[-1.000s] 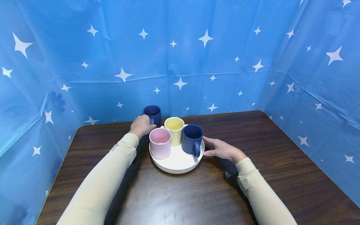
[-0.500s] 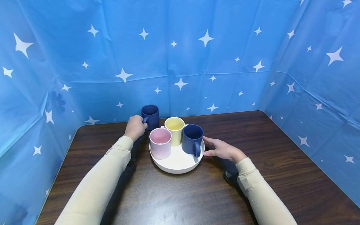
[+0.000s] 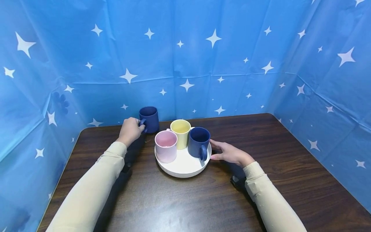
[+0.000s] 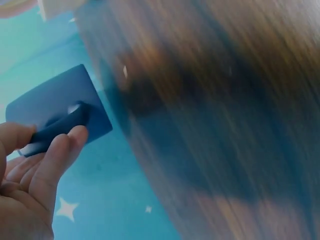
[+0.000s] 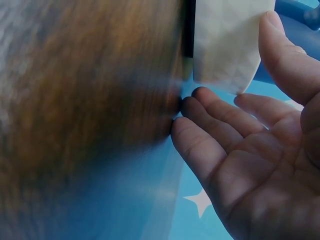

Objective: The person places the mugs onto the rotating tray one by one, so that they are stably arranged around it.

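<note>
The dark blue mug stands off the tray, at the back left of the desk, close to the starred blue backdrop. The left hand has its grip clamped on this mug's handle; the left wrist view shows the fingers curled round the handle with the mug tilted in frame. To handle it well, I judge the hand should keep the mug upright and low over the desk, and hold its wrist clear of the pink mug nearby.

The right hand lies with its grip apart, fingers straight and relaxed against the right side of the round white tray; the right wrist view shows the open palm beside the tray's wall. Steadying the tray this way should stop it sliding.

On the tray stand three mugs close together: the pink one, a yellow mug and a second dark blue mug, handle toward the camera. All four look empty.
</note>
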A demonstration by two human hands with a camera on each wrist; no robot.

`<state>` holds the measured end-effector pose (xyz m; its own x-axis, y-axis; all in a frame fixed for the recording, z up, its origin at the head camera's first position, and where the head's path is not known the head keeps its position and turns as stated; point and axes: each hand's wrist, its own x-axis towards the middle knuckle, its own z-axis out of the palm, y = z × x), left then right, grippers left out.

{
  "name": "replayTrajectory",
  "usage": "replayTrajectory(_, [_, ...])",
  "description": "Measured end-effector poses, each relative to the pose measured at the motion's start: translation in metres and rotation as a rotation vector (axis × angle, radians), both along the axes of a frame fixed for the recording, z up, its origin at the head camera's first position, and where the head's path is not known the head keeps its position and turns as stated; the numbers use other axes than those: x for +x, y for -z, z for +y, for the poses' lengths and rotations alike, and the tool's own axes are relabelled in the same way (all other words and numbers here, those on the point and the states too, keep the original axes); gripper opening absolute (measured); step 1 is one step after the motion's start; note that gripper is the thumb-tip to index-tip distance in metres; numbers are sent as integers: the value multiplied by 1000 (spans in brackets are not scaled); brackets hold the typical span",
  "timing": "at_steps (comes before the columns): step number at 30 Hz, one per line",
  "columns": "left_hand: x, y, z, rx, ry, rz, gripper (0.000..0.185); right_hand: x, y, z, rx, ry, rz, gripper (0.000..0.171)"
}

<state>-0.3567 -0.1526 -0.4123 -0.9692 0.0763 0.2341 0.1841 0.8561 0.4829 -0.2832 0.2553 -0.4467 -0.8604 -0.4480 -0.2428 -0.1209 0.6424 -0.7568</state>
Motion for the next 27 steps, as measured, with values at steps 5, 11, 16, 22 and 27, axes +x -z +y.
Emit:
replayTrajectory(5, [7,-14,-17,17,4,-28,27,-1,-3,-1,20,5,7,88])
replayTrajectory(11, [22,-34,-40,44,29,-14,20,-3,-5,-2,6,12,-2,89])
replayTrajectory(16, [35,-50,-53,51,47,-24,25,-3,-3,-1,-8,14,-3,90])
replayTrajectory(22, [50,-64,-65,36,82,-33,24,-2,-2,-1,-5,6,-7,90])
replayTrajectory(27, [62,-73,-73,25,122,-35,24,-2,-1,-1,6,1,-2,89])
